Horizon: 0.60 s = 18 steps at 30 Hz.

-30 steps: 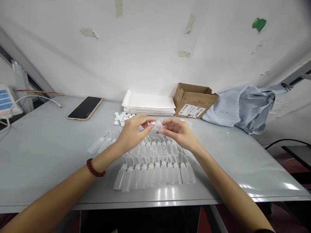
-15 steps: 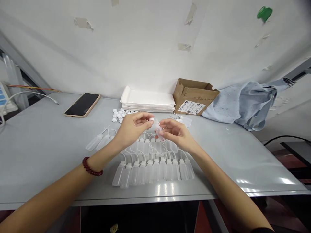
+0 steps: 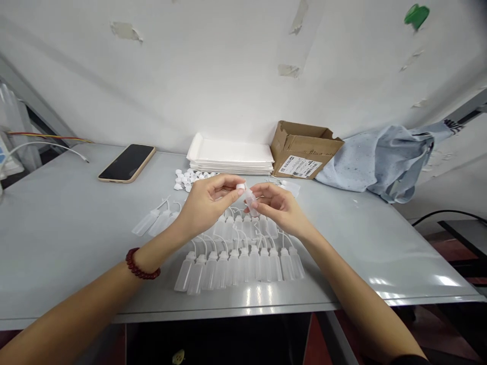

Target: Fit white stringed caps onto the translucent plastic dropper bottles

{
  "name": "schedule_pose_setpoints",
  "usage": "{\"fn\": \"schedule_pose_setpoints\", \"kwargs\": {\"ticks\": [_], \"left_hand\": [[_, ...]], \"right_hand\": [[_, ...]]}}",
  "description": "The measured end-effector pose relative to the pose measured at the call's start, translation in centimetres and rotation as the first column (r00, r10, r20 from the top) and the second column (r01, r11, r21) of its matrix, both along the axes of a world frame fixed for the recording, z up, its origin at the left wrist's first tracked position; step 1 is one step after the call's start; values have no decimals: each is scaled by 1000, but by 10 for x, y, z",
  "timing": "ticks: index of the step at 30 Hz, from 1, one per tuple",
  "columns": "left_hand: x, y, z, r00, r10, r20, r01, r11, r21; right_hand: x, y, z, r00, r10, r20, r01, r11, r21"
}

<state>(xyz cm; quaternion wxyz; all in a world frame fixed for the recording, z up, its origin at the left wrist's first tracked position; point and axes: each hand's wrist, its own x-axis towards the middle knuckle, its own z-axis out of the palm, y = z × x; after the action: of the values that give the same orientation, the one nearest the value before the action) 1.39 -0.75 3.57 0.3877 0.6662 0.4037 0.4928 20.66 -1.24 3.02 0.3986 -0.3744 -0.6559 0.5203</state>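
Observation:
Between thumb and fingers, my left hand (image 3: 207, 200) pinches a small white cap (image 3: 240, 186). My right hand (image 3: 279, 205) grips a small translucent squeeze bottle (image 3: 251, 202), tilted with its top toward the cap. Cap and bottle top meet or nearly meet; I cannot tell whether the cap sits on it. Below my hands, a front row of similar bottles (image 3: 233, 268) with thin bent tubes lies on the grey table (image 3: 76, 248). Another row (image 3: 228, 228) lies behind, partly hidden by my hands. A pile of white caps (image 3: 186, 178) is beyond my left hand.
A phone (image 3: 127, 163) lies at the left. White padded envelopes (image 3: 232, 154) are stacked against the wall, beside an open cardboard box (image 3: 304, 149). Light blue cloth (image 3: 375, 162) lies right of the box. A few bottles (image 3: 152, 220) lie left of my wrist.
The cap and the bottle top have come closer together. The bottle now leans toward my left hand. The rows on the table look the same.

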Motion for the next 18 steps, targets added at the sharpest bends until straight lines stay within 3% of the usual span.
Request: {"fn": "schedule_pose_setpoints", "kwargs": {"ticks": [18], "left_hand": [[3,-4,-2,998,9,-61,-1,992,126]], "right_hand": [[-2,1,-1,986,-11,-164,1,998,-66]]}}
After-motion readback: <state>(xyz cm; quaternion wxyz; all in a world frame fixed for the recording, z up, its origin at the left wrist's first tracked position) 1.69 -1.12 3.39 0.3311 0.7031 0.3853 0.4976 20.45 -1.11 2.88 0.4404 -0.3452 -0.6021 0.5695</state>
